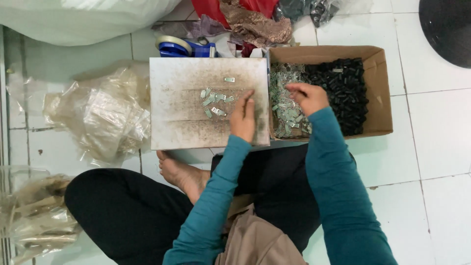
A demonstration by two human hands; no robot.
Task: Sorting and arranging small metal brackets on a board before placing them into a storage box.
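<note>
A stained white board (181,122) lies on the floor in front of me, with several small metal pieces (215,100) scattered on it. My left hand (244,118) rests flat on the board's right side, fingers pointing at those pieces and holding nothing that I can see. My right hand (306,97) reaches into the cardboard box (380,88), over its heap of silvery metal pieces (287,110). Its fingers are pinched together; whether a piece is between them is too small to tell. Black cylindrical parts (343,91) fill the box's right half.
Crumpled clear plastic bags (105,115) lie left of the board, more at the lower left (34,221). A blue tape dispenser (184,48) and bunched cloth (255,24) sit behind the board. My crossed legs and bare foot (179,174) are below it. White floor tiles (436,147) lie to the right.
</note>
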